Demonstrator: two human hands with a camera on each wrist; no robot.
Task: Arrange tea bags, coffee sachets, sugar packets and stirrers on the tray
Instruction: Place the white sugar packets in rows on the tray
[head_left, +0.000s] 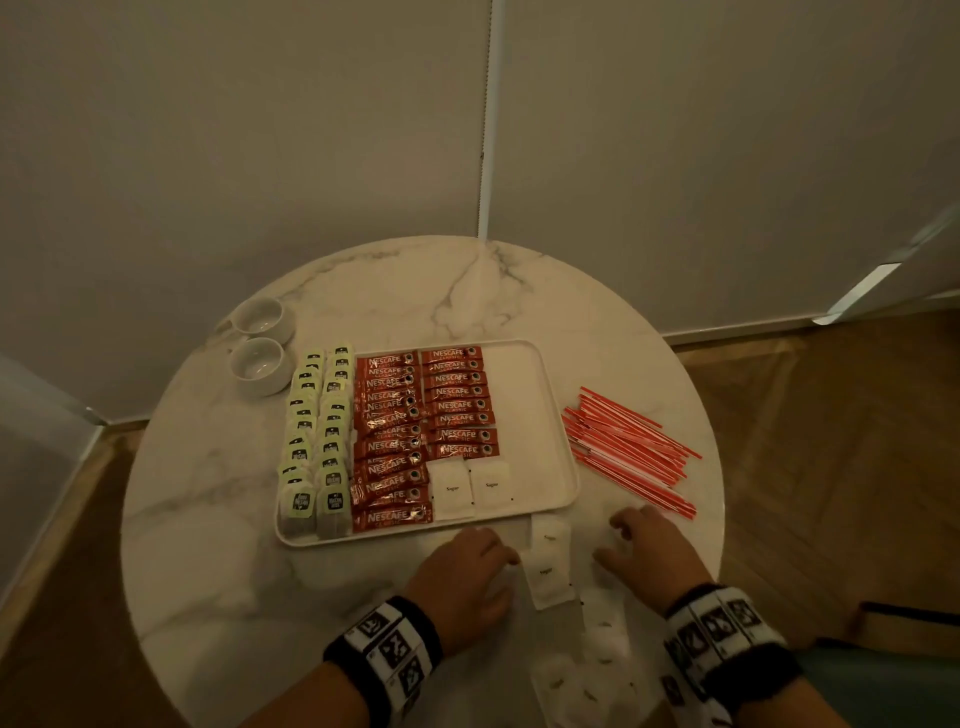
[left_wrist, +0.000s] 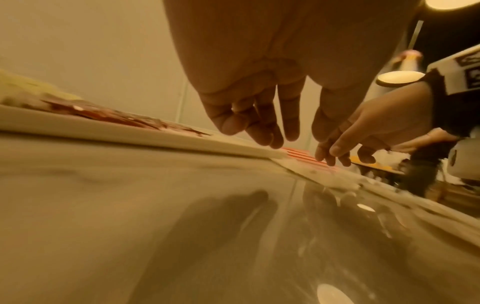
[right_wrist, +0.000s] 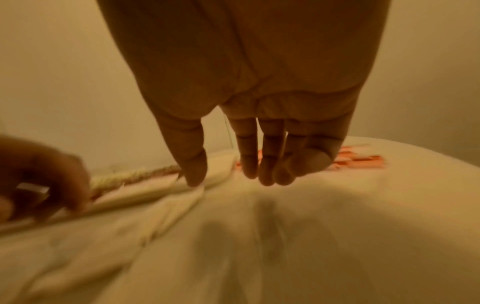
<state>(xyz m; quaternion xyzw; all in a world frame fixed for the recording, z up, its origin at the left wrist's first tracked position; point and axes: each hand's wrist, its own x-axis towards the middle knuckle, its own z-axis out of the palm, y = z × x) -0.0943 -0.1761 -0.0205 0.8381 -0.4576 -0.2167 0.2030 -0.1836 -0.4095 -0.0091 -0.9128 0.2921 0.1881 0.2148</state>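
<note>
Loose sugar packets lie flat on the worktop just near of the tray. Both hands, left and right, hover beside them, fingers relaxed, holding nothing. The packets look light, thin and limp; probably best pinched at an edge.

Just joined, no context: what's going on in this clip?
A person is laying out hot-drink supplies on a white tray on a round marble table. Tea bags and coffee sachets already fill the tray's left and middle, and two sugar packets lie at its near edge. More sugar packets are on the table between the left hand and right hand; both hover with relaxed fingers, holding nothing. The stirrers lie on the table right of the tray.
</note>
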